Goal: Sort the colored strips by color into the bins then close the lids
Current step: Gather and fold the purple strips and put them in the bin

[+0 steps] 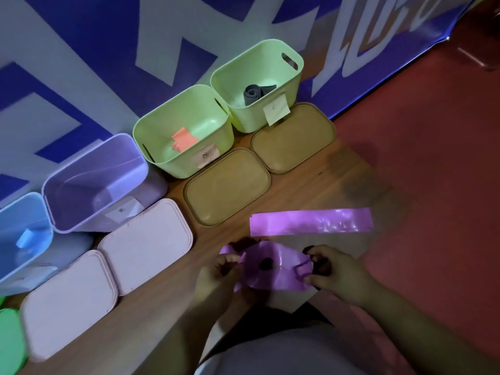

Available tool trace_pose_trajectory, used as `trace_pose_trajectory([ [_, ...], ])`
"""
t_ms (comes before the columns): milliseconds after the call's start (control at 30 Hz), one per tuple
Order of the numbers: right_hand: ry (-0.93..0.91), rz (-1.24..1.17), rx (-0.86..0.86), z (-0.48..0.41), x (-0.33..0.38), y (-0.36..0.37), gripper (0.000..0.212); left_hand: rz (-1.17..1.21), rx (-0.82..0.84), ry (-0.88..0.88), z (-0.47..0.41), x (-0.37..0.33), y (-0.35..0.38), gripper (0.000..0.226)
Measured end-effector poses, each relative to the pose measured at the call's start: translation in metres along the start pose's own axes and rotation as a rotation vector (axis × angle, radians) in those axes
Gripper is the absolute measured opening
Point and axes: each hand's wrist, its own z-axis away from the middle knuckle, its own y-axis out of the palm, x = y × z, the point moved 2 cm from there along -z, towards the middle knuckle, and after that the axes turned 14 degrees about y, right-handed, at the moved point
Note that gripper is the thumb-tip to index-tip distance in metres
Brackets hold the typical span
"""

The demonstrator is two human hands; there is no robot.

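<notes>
Purple in colour, the crumpled strip (273, 269) is pinched at both ends by your curled fingers, left hand (216, 277) and right hand (332, 269), while a flat purple strip (311, 221) lies just beyond your fingertips, apart from them.

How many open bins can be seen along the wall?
4: the blue bin at the left edge, the purple bin next to it, then the nearer green bin and the farther green bin. More may be hidden past that edge.
</notes>
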Motion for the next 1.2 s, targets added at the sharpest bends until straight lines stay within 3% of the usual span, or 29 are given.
trace_pose_trajectory([
  [100,-0.041,0.016,0.058,0.0,-0.004,0.005,0.052,-0.002,-0.004,-0.005,-0.001,-0.002,0.004,0.014],
  [400,0.046,0.006,-0.161,0.011,0.012,0.015,0.04,-0.011,0.014,0.045,0.002,-0.002,-0.007,0.019],
  [733,0.004,0.044,-0.437,0.032,0.025,0.047,0.035,0.047,0.127,0.101,0.018,0.007,-0.05,0.021],
  [900,-0.24,0.095,-0.525,0.063,0.081,0.044,0.042,-0.024,0.14,0.295,0.03,-0.01,-0.091,0.017],
  [1067,-0.3,-0.123,-0.437,0.095,0.166,0.044,0.037,0.001,0.055,0.422,0.042,-0.032,-0.148,0.012],
  [1200,-0.391,-0.103,-0.365,0.116,0.23,0.041,0.023,-0.026,0.014,0.515,0.058,-0.056,-0.192,0.015],
])
